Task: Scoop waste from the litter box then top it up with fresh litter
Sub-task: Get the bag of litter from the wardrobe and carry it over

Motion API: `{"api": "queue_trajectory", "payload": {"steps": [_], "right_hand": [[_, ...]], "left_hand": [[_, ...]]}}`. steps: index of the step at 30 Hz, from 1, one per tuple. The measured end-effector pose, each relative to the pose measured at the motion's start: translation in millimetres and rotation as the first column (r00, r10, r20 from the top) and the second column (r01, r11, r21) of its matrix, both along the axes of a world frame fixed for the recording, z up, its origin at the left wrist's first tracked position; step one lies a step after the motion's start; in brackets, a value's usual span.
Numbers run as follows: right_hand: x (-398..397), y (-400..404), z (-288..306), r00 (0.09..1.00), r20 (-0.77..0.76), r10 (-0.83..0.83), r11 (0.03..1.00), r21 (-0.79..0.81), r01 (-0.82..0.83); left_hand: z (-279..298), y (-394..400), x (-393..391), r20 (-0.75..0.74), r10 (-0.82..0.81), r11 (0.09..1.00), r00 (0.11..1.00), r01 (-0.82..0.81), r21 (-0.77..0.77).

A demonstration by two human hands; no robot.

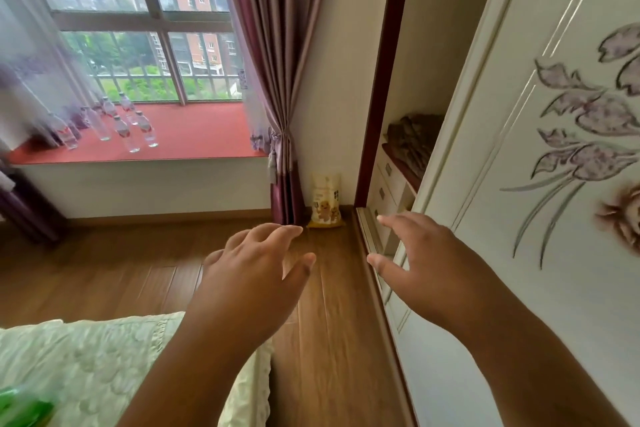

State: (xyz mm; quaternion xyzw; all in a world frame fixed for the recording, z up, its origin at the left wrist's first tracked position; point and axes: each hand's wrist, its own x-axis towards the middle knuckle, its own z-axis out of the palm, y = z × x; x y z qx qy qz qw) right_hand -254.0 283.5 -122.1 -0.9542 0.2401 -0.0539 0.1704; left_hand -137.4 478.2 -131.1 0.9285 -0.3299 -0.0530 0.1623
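Yellow-and-white litter bag (325, 201) stands upright in the corner, well beyond your left hand (252, 274) and right hand (419, 263), both spread and empty; judged soft-sided and heavy (contents unseen), so grip top and support underneath.

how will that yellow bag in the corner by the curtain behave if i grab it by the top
The yellow bag stands upright, looking full, so probably heavy for its size. It seems a soft pouch, so the top may crumple and the body sag. It leans near the wall, so it could tip if nudged.
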Motion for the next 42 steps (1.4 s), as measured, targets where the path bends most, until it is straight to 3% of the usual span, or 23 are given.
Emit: {"api": "queue_trajectory", "payload": {"steps": [15,25,35,42], "right_hand": [[182.8,-141.7,0.2,0.982,0.068,0.179,0.98,0.071,-0.183],[262.5,-227.3,7.4,0.967,-0.009,0.253,0.965,0.065,-0.252],[342.2,-277.6,2.0,0.991,-0.049,0.123,0.991,0.049,-0.121],[418.4,-313.1,20.5,0.995,-0.039,-0.088,0.996,0.007,0.089]], "left_hand": [[20.1,-120.4,137.6,0.117,0.163,0.984,0.98,-0.17,0.057],[16.7,-201.0,207.6,0.055,0.23,0.969,0.972,-0.234,0.076],[-0.1,-270.7,318.6,0.014,0.121,0.992,0.993,-0.121,0.047],[8.4,-319.2,434.8,0.053,-0.01,1.0,0.999,0.011,-0.025]]}}
